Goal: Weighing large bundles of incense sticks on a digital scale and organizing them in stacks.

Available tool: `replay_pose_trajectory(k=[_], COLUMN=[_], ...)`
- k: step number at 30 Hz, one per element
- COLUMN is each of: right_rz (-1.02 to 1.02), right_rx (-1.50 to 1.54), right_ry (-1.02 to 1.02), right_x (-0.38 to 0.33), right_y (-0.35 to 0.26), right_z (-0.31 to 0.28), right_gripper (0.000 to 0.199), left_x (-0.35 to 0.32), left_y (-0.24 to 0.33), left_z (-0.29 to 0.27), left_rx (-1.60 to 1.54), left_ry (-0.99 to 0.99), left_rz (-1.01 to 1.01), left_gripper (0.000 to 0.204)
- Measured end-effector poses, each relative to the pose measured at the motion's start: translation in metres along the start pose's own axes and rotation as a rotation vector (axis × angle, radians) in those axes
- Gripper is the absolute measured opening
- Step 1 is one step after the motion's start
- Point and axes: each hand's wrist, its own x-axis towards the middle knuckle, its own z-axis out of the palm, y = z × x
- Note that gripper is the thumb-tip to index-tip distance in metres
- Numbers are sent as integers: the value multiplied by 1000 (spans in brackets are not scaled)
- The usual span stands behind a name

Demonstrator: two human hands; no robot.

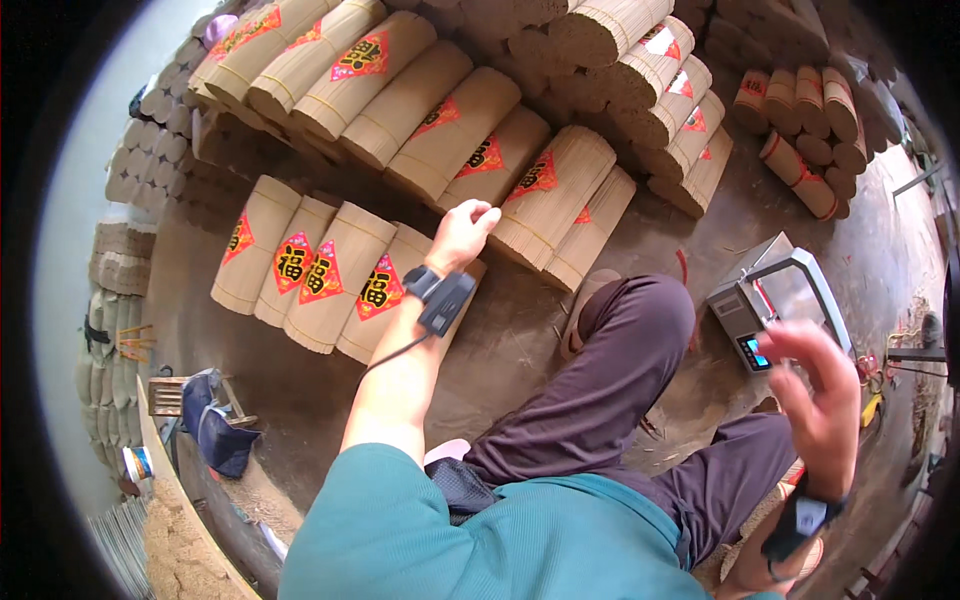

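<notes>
My left hand (464, 234) is closed, its fingers curled together, by the left edge of a large bundle of thin tan sticks (575, 165) with a red diamond label. Anything in its fingers is hidden, and I cannot tell whether it touches the bundle. Below that hand, a row of similar labelled bundles (338, 265) stands on the floor. My right hand (822, 405) is raised at the right, slightly blurred, with fingers bent and apart and nothing in them. Just beyond it sits a grey machine (728, 312) with an arched frame and a small lit screen.
More stick bundles (430, 135) are stacked across the back, with another pile (815, 110) at the far right. Yellow-handled scissors (872, 400) are near the machine. A dark blue cloth (215, 425) hangs over a small wooden stool at the left. My bent legs (610, 370) occupy the middle.
</notes>
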Motion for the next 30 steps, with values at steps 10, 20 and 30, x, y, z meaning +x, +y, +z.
replay_pose_trajectory(k=[10, 20, 30], right_rz=[517, 1004, 1015], right_rx=[721, 739, 973], right_ry=[-197, -256, -191], right_x=[214, 240, 249], right_y=[93, 244, 307], right_z=[98, 179, 257], right_gripper=[29, 33, 111], left_x=[152, 163, 117], left_y=[-82, -94, 3], left_z=[96, 125, 93], left_rx=[190, 278, 6], left_ry=[26, 80, -151], left_rz=[-138, -221, -167], left_gripper=[44, 62, 70])
